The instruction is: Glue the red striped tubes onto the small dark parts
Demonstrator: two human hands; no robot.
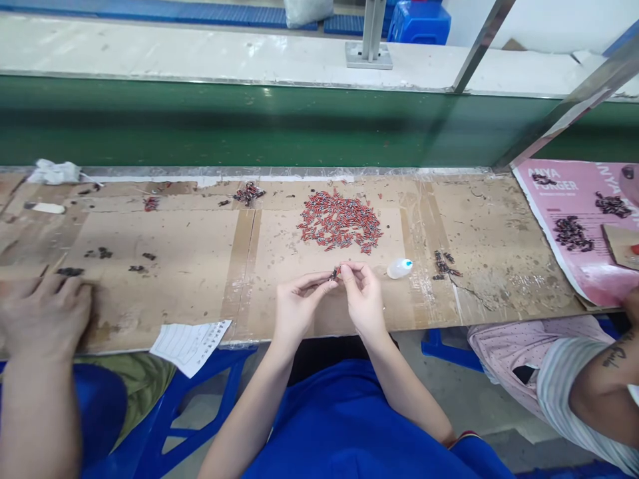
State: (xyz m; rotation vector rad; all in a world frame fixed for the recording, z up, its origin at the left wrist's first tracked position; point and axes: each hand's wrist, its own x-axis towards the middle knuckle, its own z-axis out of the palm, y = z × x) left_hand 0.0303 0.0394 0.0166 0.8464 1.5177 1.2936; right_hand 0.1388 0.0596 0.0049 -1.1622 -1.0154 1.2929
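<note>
My left hand (298, 303) and my right hand (363, 296) meet above the cardboard-covered bench (200, 266), fingers pinched together. Between the fingertips sits a tiny dark and red part (335, 272), held by both hands. Just beyond them lies a heap of several small red parts (340, 223). A small clear bottle with a blue tip (400, 267) lies on its side to the right of my right hand.
A green conveyor belt (249, 126) runs behind the bench. Dark finished parts (446, 265) lie right of the bottle. A co-worker's hand (42, 313) rests at the left, another person's arm (609, 372) at the right near a pink sheet (564, 193). A paper slip (190, 342) overhangs the front edge.
</note>
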